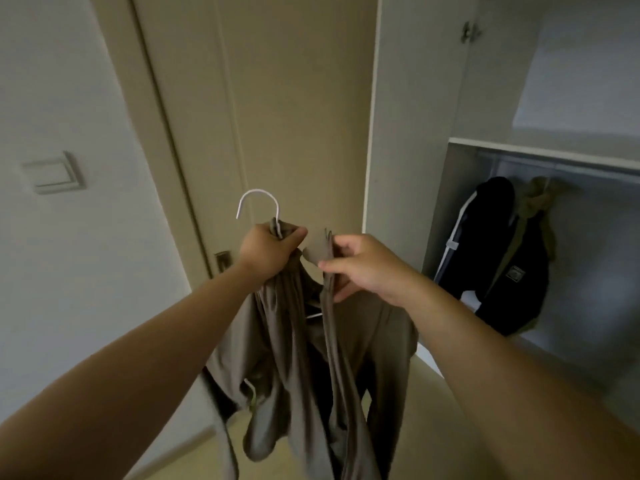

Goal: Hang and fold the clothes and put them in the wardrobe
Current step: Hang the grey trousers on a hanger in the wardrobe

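A grey-brown garment (294, 368) hangs in front of me on a white hanger (258, 202) whose hook sticks up above my fist. My left hand (268, 252) grips the hanger's neck together with a bunch of the fabric. My right hand (360, 268) pinches a folded edge of the garment just to the right, at about the same height. The hanger's bar is mostly hidden under the cloth. The open wardrobe (540, 150) stands to the right.
Inside the wardrobe a black jacket (491, 254) and an olive hooded top (538, 202) hang below a shelf. A beige door (277, 116) is straight ahead, and a wall with a light switch (55, 176) is at left.
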Available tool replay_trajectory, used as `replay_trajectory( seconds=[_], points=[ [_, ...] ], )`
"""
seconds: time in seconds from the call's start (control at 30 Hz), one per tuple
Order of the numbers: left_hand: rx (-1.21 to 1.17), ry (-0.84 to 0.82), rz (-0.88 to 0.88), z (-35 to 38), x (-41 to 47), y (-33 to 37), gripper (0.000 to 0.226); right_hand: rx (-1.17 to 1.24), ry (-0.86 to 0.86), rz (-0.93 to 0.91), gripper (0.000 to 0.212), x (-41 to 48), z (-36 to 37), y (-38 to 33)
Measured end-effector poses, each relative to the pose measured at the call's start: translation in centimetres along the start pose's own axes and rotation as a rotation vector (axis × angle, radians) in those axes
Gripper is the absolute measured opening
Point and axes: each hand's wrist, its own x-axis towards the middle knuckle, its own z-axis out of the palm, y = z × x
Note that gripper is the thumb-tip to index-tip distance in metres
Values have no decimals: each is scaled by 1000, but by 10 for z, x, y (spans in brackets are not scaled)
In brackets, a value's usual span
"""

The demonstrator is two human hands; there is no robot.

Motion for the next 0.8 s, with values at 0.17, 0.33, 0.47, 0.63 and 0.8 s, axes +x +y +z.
replay_trajectory(
  seconds=[0.17, 0.33, 0.47, 0.63, 0.8],
  points=[
    [-124, -134, 59, 78, 59, 3, 23, -372, 174, -139, 14, 27, -53, 42],
    [-267, -368, 166, 170, 120, 16, 20, -1028, 629, -126, 31, 67, -117, 98],
    [-301, -574, 276, 248, 170, 31, 15, -875, 661, 129, 36, 87, -162, 134],
    [-187, -789, 535, 343, 206, 66, 15, -873, 955, 299, 33, 83, -207, 168],
    [-205, -920, 820, 429, 202, 113, 36, -1034, 1334, 525, 30, 61, -247, 185]
  ],
)
